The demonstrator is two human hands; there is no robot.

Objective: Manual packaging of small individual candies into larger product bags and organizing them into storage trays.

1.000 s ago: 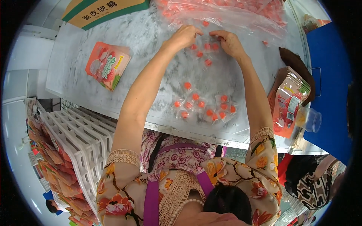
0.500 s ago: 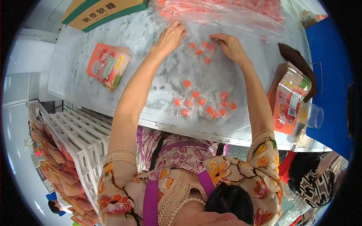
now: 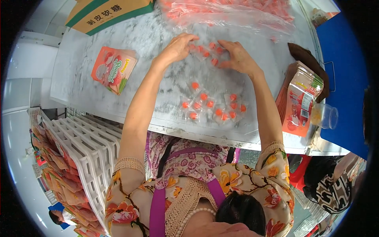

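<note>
My left hand (image 3: 178,47) and my right hand (image 3: 237,57) lie palm down on the marbled white table (image 3: 83,75), cupped around a small cluster of clear-wrapped orange candies (image 3: 206,52). Fingers of both hands touch these candies, and neither hand has one lifted. A second group of the same wrapped orange candies (image 3: 213,107) lies spread out nearer the table's front edge, between my forearms. A big clear bag full of orange candies (image 3: 233,12) sits just beyond my hands.
An orange printed pouch (image 3: 113,69) lies at the left. A stack of red printed pouches (image 3: 301,103) and a clear plastic cup (image 3: 326,116) sit at the right. A cardboard box (image 3: 106,14) stands far left. White plastic crates (image 3: 83,150) stand below the table's left.
Both hands have drawn nearer to me and closed in on each other, raking a few candies away from the big bag. The near candy group has not moved.
</note>
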